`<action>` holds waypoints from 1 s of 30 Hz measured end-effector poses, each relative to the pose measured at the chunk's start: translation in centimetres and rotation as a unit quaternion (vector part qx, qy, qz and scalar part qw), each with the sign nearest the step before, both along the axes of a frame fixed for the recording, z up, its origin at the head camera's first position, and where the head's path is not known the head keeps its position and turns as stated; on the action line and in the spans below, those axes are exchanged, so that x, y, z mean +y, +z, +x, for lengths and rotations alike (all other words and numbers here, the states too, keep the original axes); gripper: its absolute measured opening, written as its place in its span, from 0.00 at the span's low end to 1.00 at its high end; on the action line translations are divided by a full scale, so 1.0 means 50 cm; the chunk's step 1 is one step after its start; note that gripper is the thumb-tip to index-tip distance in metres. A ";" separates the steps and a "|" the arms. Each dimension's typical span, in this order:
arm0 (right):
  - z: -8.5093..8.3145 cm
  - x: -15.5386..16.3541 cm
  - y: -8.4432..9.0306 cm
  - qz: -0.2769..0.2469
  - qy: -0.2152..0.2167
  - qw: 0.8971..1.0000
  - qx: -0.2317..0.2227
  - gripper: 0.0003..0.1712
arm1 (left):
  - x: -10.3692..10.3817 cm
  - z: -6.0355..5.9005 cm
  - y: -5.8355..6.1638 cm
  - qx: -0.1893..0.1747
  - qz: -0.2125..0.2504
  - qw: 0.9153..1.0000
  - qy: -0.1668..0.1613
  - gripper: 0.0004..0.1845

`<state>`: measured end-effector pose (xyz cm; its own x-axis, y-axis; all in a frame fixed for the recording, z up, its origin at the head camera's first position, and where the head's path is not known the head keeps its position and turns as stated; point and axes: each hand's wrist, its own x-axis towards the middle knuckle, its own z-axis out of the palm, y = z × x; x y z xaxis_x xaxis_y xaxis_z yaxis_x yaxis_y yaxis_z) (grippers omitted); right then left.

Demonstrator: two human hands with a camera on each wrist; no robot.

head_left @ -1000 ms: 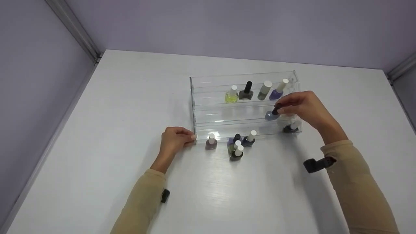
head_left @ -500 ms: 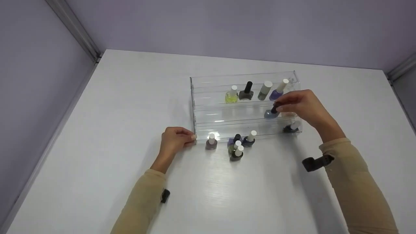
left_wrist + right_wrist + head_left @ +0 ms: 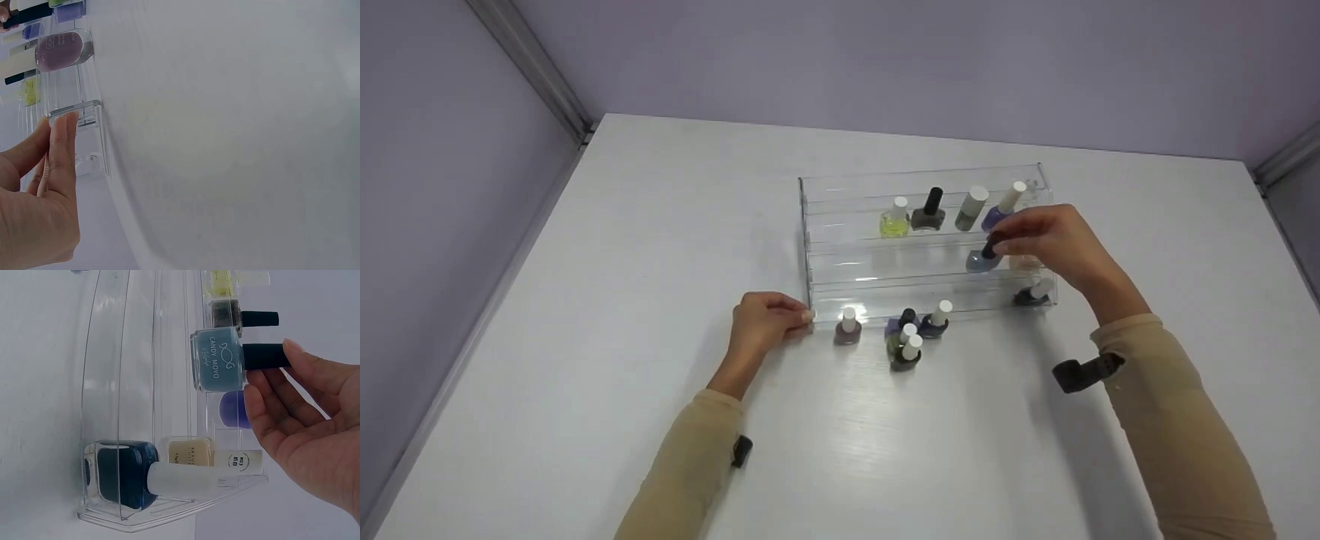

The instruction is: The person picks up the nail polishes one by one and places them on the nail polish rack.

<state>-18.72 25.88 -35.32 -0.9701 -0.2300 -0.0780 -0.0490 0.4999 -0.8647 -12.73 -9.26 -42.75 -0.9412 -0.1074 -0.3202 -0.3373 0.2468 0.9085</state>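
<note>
A clear acrylic tiered rack (image 3: 840, 247) stands mid-table. My right hand (image 3: 1039, 236) pinches the black cap of a light blue polish bottle (image 3: 979, 260), holding it at the middle tier's right end; the right wrist view shows the blue bottle (image 3: 219, 360) with my fingertips (image 3: 292, 349) on its cap. My left hand (image 3: 765, 321) rests its straight fingers (image 3: 63, 132) against the rack's front left corner (image 3: 84, 135). The top tier holds yellow (image 3: 894, 223), dark (image 3: 928, 217), grey (image 3: 969, 214) and purple (image 3: 996, 217) bottles.
A dark blue bottle with a white cap (image 3: 1030, 296) lies in the lowest tier at the right, a peach one (image 3: 191, 451) behind it. A mauve bottle (image 3: 847, 331) and a cluster of several bottles (image 3: 911, 339) stand before the rack. Walls close the table's left and far sides.
My right hand has carried the light blue bottle slightly up and to the left along the middle tier. The left hand has stayed at the rack's corner.
</note>
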 end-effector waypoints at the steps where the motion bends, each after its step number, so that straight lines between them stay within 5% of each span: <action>1: -0.001 -0.001 -0.001 0.001 0.000 1.000 0.001 0.16 | 0.000 0.000 0.000 0.000 0.001 1.000 0.000 0.05; 30: -0.011 -0.015 -0.021 0.007 -0.017 1.000 -0.020 0.14 | 0.000 -0.003 -0.004 -0.008 0.008 1.000 -0.001 0.04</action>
